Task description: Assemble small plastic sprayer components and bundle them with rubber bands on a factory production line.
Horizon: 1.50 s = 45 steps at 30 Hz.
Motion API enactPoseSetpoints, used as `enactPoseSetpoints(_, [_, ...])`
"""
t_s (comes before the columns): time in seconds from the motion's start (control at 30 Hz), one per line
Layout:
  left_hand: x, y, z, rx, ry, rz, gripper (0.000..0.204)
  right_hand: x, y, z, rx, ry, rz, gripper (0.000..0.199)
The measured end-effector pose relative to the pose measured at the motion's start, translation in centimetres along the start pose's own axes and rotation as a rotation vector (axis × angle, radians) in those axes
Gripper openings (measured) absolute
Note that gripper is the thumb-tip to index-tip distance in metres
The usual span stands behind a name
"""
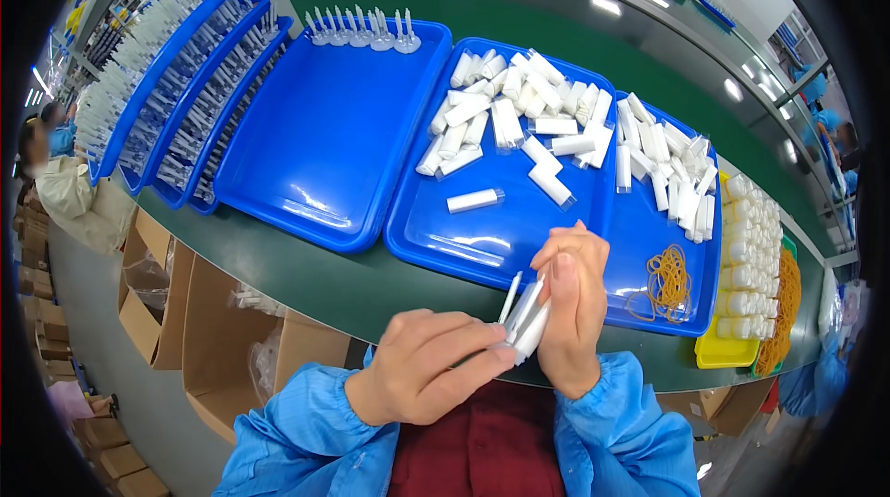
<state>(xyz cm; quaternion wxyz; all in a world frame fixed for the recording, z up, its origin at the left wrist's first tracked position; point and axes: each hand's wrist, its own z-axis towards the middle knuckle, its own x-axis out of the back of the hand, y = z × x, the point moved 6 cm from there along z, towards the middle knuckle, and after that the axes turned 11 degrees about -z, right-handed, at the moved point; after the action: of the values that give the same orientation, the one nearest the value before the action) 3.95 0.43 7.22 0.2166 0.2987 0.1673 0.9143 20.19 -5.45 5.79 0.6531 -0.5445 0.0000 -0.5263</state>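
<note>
Left-hand fingers (pixel 487 335) pinch the lower ends of slim, smooth white pieces (pixel 530 325); the right hand (pixel 572 312) curls round their tops — probably keeping them bunched — above the counter's (pixel 287 279) near edge. Beyond, raised rims of glossy blue trays (pixel 436 237) likely contain film-wrapped white cylinders (pixel 506 121) and thin, looped rubber bands (pixel 669 279).
</note>
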Motion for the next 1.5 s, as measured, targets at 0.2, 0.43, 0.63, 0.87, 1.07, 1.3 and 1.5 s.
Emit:
enactPoseSetpoints(0.2, [1.4, -2.3, -0.5, 0.133, -0.016, 0.16, 0.032, -3.7, 0.3, 2.7, 0.124, -0.171, 0.134, 0.026])
enactPoseSetpoints(0.43, [1.9, -5.7, -2.1, 0.248, 0.034, 0.262, 0.036, -6.0, 1.7, 4.8, 0.457, -0.271, -0.622, 0.03])
enactPoseSetpoints(0.63, [0.8, -6.5, -2.5, 0.283, 0.03, 0.228, 0.033, -4.6, 0.9, 3.3, 0.337, -0.284, -0.744, 0.029])
enactPoseSetpoints(0.87, [0.8, -6.4, -2.3, 0.262, 0.007, 0.173, 0.028, -2.4, 0.0, 2.8, 0.501, -0.574, -0.706, 0.039])
enactPoseSetpoints(1.07, [0.6, -5.4, -2.1, 0.257, -0.049, 0.11, 0.026, -1.6, 1.4, 3.1, 0.502, -0.6, -0.723, 0.027])
enactPoseSetpoints(1.3, [0.8, -2.1, -0.7, 0.249, -0.181, -0.001, 0.026, -0.9, 2.8, 3.1, -0.347, -0.324, 0.476, 0.032])
enactPoseSetpoints(1.5, [0.3, -0.2, 0.3, 0.21, -0.234, -0.079, 0.029, -1.5, 1.8, 1.5, -0.486, -0.37, 0.609, 0.049])
